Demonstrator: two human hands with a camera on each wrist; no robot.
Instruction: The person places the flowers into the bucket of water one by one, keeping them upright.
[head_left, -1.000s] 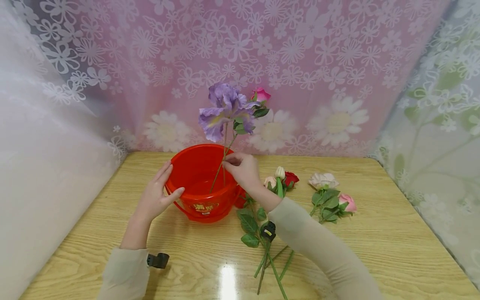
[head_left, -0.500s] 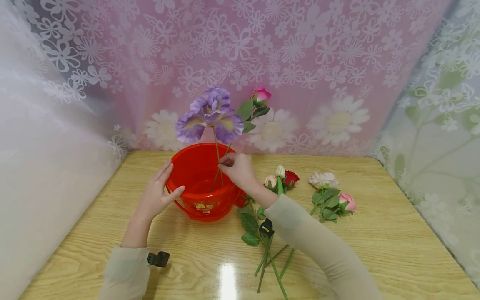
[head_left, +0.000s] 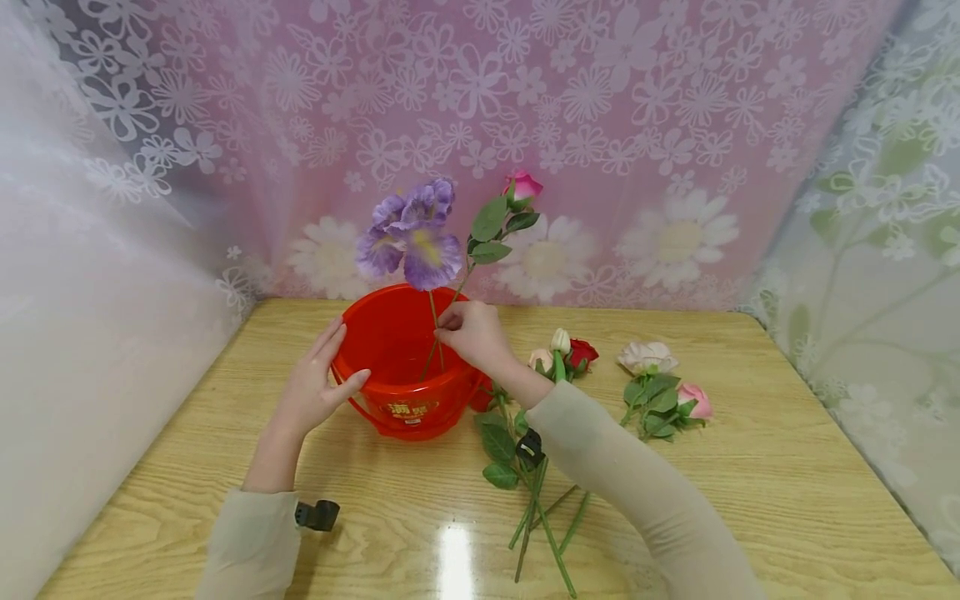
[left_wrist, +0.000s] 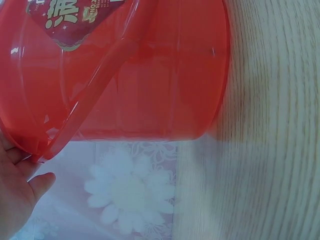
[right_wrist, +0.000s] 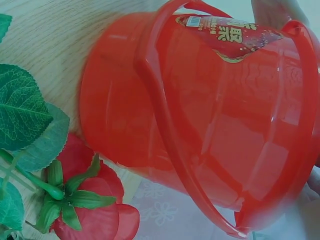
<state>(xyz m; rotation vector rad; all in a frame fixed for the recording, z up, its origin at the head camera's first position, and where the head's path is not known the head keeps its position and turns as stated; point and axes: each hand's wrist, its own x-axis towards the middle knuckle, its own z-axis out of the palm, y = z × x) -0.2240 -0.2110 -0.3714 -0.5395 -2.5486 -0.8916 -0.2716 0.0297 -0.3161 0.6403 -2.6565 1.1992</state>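
A red plastic bucket [head_left: 420, 412] stands on the table, its mouth tipped into sight in the head view. My left hand [head_left: 309, 392] rests at the bucket's left rim, fingers straight along it and thumb spread over the front rim. Over the right rim, my right hand [head_left: 480, 337] pinches the thin stem of a purple artificial iris [head_left: 420, 242] between thumb and fingertips. The stem's lower end is inside the bucket and the bloom stands above it. A bright pink rose [head_left: 522, 187] also leans in the bucket, its stem crossing behind the iris stem.
Right of the bucket lie several artificial flowers: a white tulip [head_left: 560, 342], a red rose [head_left: 581, 357] and others, stems toward the front. A red bloom [right_wrist: 95, 205] lies close beside the bucket. Farther right are a cream flower [head_left: 647, 359] and a light pink rose [head_left: 696, 403].
The iris has swung left and its bloom has turned, uncovering the pink rose's leaves. The right hand has shifted slightly left, still pinching the stem. The left hand stays at the rim.
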